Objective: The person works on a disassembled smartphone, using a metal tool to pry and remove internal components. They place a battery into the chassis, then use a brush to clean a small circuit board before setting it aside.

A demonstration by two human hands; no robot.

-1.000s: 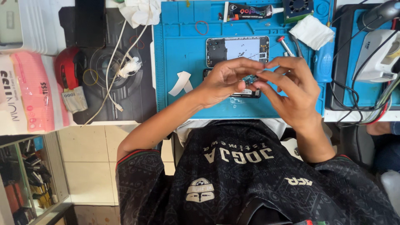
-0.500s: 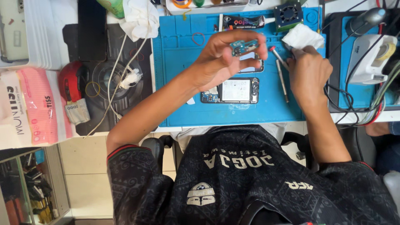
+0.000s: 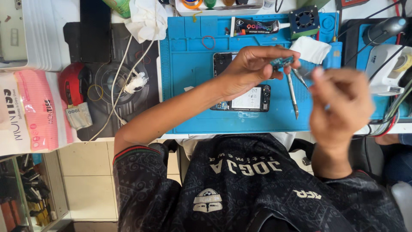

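Observation:
My left hand (image 3: 251, 68) is raised over the blue work mat (image 3: 189, 86) and pinches a small blue-green circuit part (image 3: 281, 62) between its fingertips. My right hand (image 3: 339, 107) is blurred at the right, close to me, and grips thin metal tweezers (image 3: 301, 73) whose tips point toward the part. Under my left hand an opened phone (image 3: 249, 99) lies flat on the mat. A slim metal tool (image 3: 293, 96) rests beside it.
A dark glue tube (image 3: 257, 26), a small fan (image 3: 304, 19) and a white tissue (image 3: 313, 49) sit at the mat's far edge. A white device with cables (image 3: 386, 68) stands at the right. A red round object (image 3: 73, 83), white cables and pink packets (image 3: 34, 111) lie left.
Both hands have come up off the phone. My left hand lifted the small part toward the far side; my right hand swung right and nearer my body with the tweezers.

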